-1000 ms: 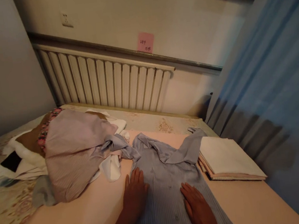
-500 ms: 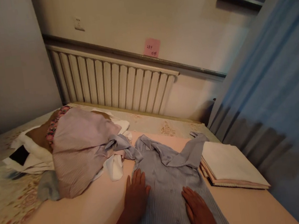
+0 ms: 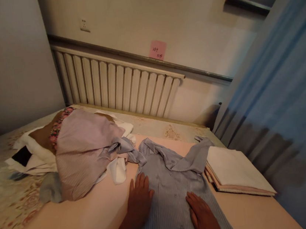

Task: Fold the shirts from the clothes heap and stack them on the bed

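A grey-blue striped shirt [image 3: 167,187] lies spread out, buttons up, with its collar end away from me and its sleeves bent outward. My left hand [image 3: 139,197] rests flat at the shirt's left edge, fingers a little apart. On the right part of the shirt front lies my right hand [image 3: 203,212], palm down with the fingers stretched out. Neither hand grips the cloth. Beneath the shirt is a peach-coloured sheet [image 3: 98,214]. The lower end of the shirt runs out of view.
At the left sits a heap of loose clothes [image 3: 84,145], one shirt sleeve touching it. A folded stack of cloth [image 3: 237,167] lies to the right. Behind are a radiator [image 3: 115,82] and a wall; a blue curtain [image 3: 289,112] hangs at the right.
The view has shifted very slightly. Both hands stay in the same places on the shirt, and the shirt looks unchanged.
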A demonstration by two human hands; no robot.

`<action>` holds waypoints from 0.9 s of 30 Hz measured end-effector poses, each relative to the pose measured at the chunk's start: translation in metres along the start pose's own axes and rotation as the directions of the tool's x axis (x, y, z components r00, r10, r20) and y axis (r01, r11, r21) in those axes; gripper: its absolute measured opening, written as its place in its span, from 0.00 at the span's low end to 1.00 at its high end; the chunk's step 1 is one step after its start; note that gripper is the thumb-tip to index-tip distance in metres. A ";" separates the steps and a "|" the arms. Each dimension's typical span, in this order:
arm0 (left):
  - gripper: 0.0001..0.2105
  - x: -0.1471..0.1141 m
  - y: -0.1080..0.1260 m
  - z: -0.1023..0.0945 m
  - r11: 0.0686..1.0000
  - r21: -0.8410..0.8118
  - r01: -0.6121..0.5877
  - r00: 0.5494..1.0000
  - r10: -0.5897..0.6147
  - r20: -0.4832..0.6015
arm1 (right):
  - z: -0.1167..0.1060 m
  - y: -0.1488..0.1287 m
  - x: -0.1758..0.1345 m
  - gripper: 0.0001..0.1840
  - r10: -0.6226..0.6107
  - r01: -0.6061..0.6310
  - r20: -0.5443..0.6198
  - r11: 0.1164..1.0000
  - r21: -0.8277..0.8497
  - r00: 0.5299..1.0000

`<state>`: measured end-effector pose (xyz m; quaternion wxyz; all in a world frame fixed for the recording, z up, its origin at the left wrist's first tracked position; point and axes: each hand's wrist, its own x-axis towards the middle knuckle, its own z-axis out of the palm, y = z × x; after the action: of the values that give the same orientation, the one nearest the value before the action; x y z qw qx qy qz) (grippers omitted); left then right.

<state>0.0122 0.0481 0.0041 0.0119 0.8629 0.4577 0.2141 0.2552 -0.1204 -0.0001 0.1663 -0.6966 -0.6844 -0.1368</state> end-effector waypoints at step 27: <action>0.21 0.001 0.002 -0.003 1.000 -0.010 0.011 0.999 -0.011 0.036 | -0.002 -0.001 0.001 0.23 0.002 -0.001 0.025 0.999 -0.046 1.000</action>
<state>0.0126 0.0474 0.0077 0.0260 0.8640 0.4611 0.2008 0.2543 -0.1203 0.0023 0.1416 -0.7024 -0.6826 -0.1438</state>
